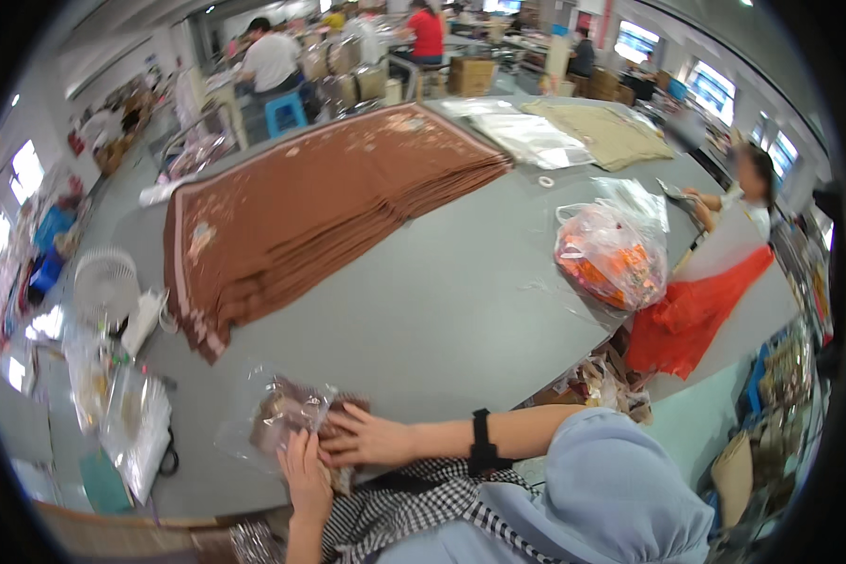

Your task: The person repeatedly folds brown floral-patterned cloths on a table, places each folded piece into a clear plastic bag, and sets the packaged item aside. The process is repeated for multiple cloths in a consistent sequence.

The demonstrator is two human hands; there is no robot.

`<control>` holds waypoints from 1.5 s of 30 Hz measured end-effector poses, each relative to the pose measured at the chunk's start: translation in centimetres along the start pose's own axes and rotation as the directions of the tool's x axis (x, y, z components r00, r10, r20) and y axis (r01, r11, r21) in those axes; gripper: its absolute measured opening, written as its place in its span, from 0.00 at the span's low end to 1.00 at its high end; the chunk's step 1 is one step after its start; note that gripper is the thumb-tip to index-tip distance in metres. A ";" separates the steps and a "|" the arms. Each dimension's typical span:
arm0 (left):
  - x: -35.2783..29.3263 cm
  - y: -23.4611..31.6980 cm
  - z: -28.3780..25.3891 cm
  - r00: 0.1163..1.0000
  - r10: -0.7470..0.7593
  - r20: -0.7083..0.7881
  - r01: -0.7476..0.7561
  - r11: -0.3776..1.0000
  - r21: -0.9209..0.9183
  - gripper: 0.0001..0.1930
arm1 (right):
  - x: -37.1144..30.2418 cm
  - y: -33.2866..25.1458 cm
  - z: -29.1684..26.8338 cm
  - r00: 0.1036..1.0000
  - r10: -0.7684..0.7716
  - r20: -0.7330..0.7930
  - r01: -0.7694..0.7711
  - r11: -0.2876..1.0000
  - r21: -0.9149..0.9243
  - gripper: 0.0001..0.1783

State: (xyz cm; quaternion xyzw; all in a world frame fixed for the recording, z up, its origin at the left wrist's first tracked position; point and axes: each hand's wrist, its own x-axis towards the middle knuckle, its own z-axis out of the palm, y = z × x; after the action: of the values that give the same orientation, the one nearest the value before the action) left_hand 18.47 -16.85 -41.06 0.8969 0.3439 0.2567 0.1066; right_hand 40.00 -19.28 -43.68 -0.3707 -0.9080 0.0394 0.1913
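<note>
At the near edge of the table, a folded brown cloth [353, 402] lies partly inside a clear plastic bag [271, 414]. My left hand [304, 465] rests on the near side of this bundle, its fingers stretched out over the plastic. From the right, my right hand [374, 438] lies on the cloth with fingers spread. Both hands touch the bundle, and their fingertips are close together. Beyond them, a large stack of brown printed cloths [320, 202] covers the far left part of the table.
To the right stand a plastic bag of orange items [611, 258] and a red cloth [696, 315]. A white fan [106, 282] and clear bags [136, 418] sit at the left. Olive cloth [597, 132] lies at the back. A person [747, 193] works at the far right.
</note>
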 end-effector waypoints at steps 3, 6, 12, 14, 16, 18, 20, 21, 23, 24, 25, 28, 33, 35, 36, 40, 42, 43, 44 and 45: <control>-0.8 1.8 -0.9 0.998 0.047 -0.044 -0.055 0.978 -0.199 0.22 | 3.1 0.8 0.1 1.000 -0.004 -0.031 0.005 1.000 0.013 0.21; -2.5 4.2 -0.4 0.935 0.316 0.159 -0.239 0.895 -0.376 0.19 | 3.8 -0.5 -1.2 0.978 0.098 -0.185 -0.015 0.915 0.404 0.21; -4.0 3.5 4.4 0.984 -0.081 0.157 0.120 0.960 -0.253 0.29 | 1.2 -3.4 -2.5 0.986 0.142 -0.086 -0.093 0.901 0.424 0.20; -4.0 3.1 5.0 0.967 -0.048 0.249 0.081 0.989 -0.126 0.32 | 2.9 -2.9 -1.7 0.992 0.103 -0.074 -0.072 0.936 0.344 0.21; -3.7 3.3 4.2 0.937 -0.080 0.340 0.088 0.996 -0.007 0.34 | 5.7 -1.8 -0.8 0.993 0.114 0.036 -0.120 0.944 0.306 0.26; -3.1 3.7 2.2 0.925 -0.069 0.374 0.071 0.997 0.008 0.35 | 7.7 -1.3 -0.1 0.995 0.097 0.035 -0.101 0.981 0.163 0.29; -1.8 3.5 -0.5 0.900 -0.020 0.436 0.041 0.998 -0.040 0.31 | 8.1 -1.6 0.3 0.984 0.127 0.125 -0.124 0.992 -0.033 0.31; -1.3 3.1 -2.0 0.836 0.040 0.547 0.102 0.969 -0.227 0.29 | 7.7 -2.0 0.3 0.976 0.152 0.156 -0.151 0.988 -0.016 0.31; 0.1 1.2 -4.8 0.647 0.224 0.729 0.291 0.811 -0.508 0.24 | 6.5 -2.8 0.6 0.895 0.277 0.349 -0.275 0.960 -0.057 0.31; 1.1 -0.3 -5.5 0.753 0.277 0.597 0.219 0.749 -0.625 0.19 | 6.2 -2.9 0.9 0.913 0.255 0.319 -0.247 0.967 -0.066 0.32; 2.4 -1.9 -5.6 0.767 0.198 0.611 0.228 0.805 -0.548 0.17 | 5.8 -3.0 1.0 0.928 0.229 0.295 -0.230 0.973 -0.032 0.32; 6.0 -6.6 -3.5 0.984 -0.047 0.175 0.061 0.995 -0.073 0.29 | 5.5 -2.8 1.3 0.925 0.215 0.313 -0.224 0.975 -0.006 0.32; 5.4 -8.1 1.4 0.946 -0.254 0.203 0.235 0.966 0.110 0.36 | 6.0 -2.1 1.1 0.940 0.260 0.222 -0.264 0.964 -0.012 0.32; 4.6 -8.0 2.1 0.973 -0.215 0.089 0.203 0.970 0.131 0.35 | 5.9 -1.9 1.2 0.891 0.294 0.347 -0.310 0.951 -0.010 0.32; 4.2 -8.0 2.2 0.978 -0.207 0.027 0.198 0.958 0.206 0.35 | 5.9 -1.7 1.3 0.925 0.256 0.282 -0.264 0.964 -0.009 0.33; 4.3 -8.8 1.1 0.951 -0.271 0.146 0.233 0.943 0.237 0.34 | 5.4 -2.3 1.8 0.972 0.168 0.162 -0.147 0.980 -0.132 0.34; 4.5 -8.9 0.5 0.960 -0.254 0.117 0.221 0.945 0.241 0.34 | 5.2 -3.3 1.8 0.971 0.049 0.234 -0.053 0.998 0.014 0.33; 4.4 -8.7 0.2 0.951 -0.269 0.153 0.228 0.944 0.239 0.34 | 5.0 -4.1 1.5 0.967 -0.019 0.254 -0.006 0.995 0.096 0.32; 4.3 -8.4 0.1 0.956 -0.255 0.143 0.212 0.942 0.259 0.34 | 5.1 -4.7 1.4 0.946 0.030 0.323 -0.061 0.994 0.087 0.31; 4.0 -7.9 0.0 0.960 -0.257 0.109 0.225 0.943 0.245 0.35 | 4.9 -5.4 1.0 0.968 0.037 0.250 -0.059 0.995 0.078 0.30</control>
State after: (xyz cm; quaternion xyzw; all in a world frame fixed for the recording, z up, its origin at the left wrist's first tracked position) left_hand 16.54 -8.32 -42.40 0.8700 0.4703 0.1369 0.0565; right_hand 32.87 -19.78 -41.94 -0.3762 -0.9130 0.1287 0.0910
